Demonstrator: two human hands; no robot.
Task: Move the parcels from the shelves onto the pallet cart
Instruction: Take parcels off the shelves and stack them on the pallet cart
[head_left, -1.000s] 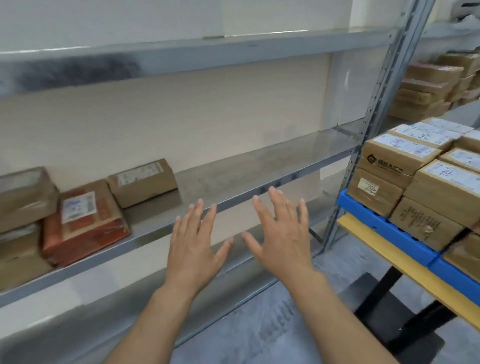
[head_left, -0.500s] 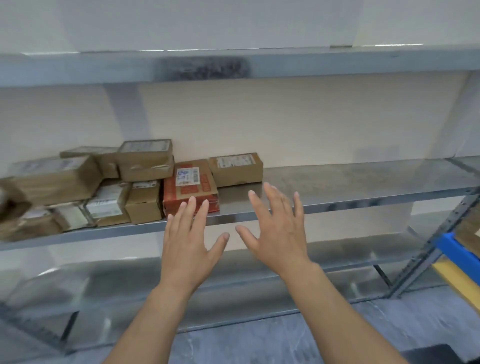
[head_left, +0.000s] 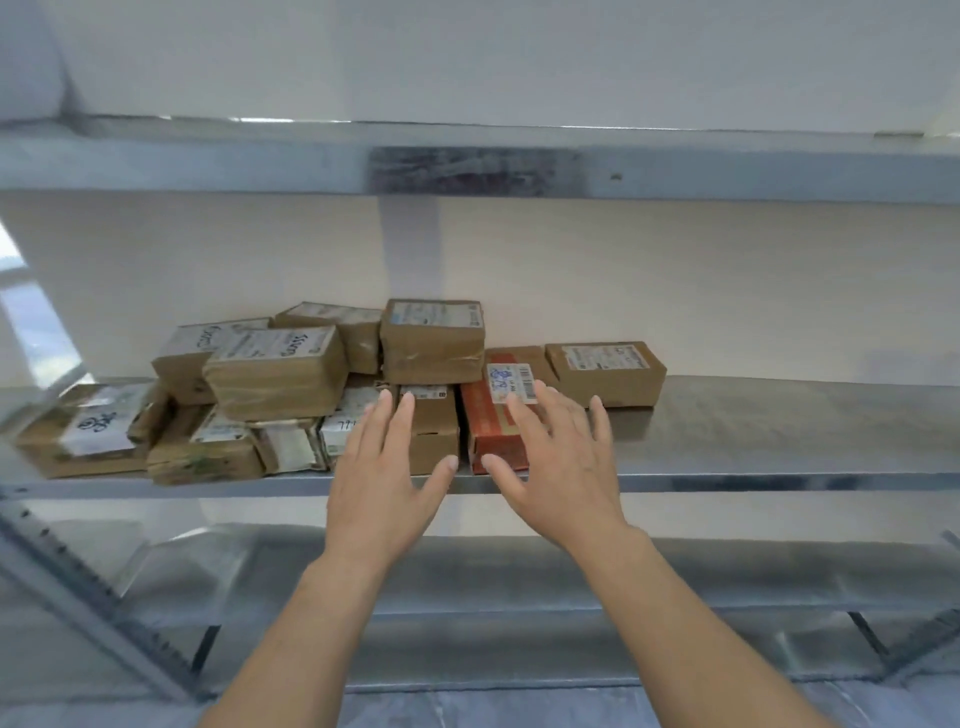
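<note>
Red parcel (head_left: 491, 439) lies flat on middle shelf (head_left: 779, 441), beside brown parcel pile (head_left: 280, 371). Long axis runs front-to-back, short end facing out. White barcode label at far end; blue scrawl unreadable. Left hand (head_left: 384, 488), right hand (head_left: 563, 467): fingers spread, gripping nothing.

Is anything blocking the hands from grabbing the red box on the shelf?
Nothing visible does. The red parcel lies at the shelf's front edge, with the open right hand just in front of it and the left hand alongside.
</note>
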